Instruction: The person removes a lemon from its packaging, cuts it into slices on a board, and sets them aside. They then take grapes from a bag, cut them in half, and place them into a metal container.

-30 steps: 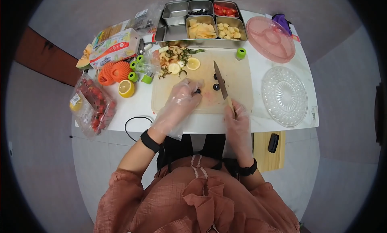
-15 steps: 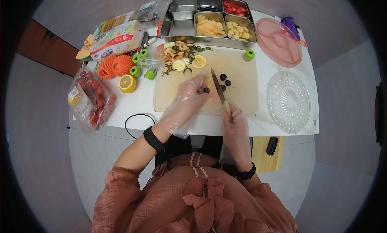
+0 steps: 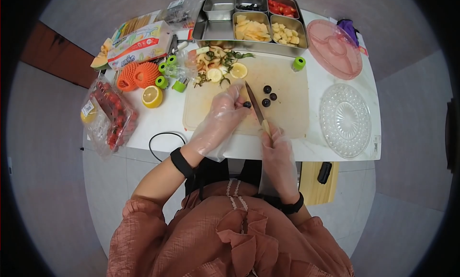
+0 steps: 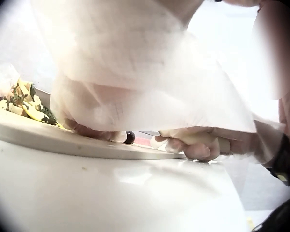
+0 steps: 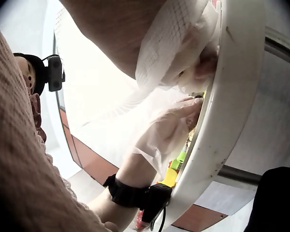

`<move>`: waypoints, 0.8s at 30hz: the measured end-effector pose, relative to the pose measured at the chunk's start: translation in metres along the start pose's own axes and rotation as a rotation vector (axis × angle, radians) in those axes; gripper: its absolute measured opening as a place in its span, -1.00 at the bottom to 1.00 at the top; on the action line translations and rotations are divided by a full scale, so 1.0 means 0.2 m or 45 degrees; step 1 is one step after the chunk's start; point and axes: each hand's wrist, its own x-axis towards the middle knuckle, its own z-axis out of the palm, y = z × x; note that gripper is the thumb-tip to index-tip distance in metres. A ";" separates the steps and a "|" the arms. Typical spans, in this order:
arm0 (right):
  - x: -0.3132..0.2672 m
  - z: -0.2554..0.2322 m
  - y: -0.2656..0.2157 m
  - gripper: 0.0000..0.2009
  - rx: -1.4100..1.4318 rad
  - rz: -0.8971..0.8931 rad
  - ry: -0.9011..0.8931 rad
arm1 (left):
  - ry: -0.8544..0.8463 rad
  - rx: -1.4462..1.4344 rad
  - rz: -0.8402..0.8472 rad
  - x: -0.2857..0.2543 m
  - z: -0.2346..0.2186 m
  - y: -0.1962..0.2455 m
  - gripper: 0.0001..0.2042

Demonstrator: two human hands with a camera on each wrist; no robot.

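In the head view my left hand (image 3: 223, 113), in a clear plastic glove, pinches a blueberry (image 3: 247, 104) low over the cream cutting board (image 3: 292, 109). That blueberry also shows dark at the fingertips in the left wrist view (image 4: 130, 137). My gloved right hand (image 3: 279, 151) grips a small knife (image 3: 255, 101) by its pale handle. The blade points up and leftward, its edge close beside the pinched berry. Three loose blueberries (image 3: 266, 102) lie on the board just right of the blade. The right wrist view mostly shows glove, sleeve and board edge.
Fruit peelings (image 3: 211, 61) and lemon slices (image 3: 238, 70) lie at the board's back left. Behind stands a steel tray (image 3: 215, 33) with cut fruit. A clear glass plate (image 3: 346, 121) and pink divided dish (image 3: 334, 47) stand right; strawberries in plastic (image 3: 112, 115) and half a lemon (image 3: 152, 96), left.
My left hand has shifted right with the blueberry. The knife has swung left, off the loose blueberries it partly covered, so three now show clear of the blade.
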 end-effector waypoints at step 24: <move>-0.01 -0.05 -0.08 -0.66 0.033 0.187 -0.162 | 0.008 -0.020 -0.140 -0.01 0.01 0.05 -0.37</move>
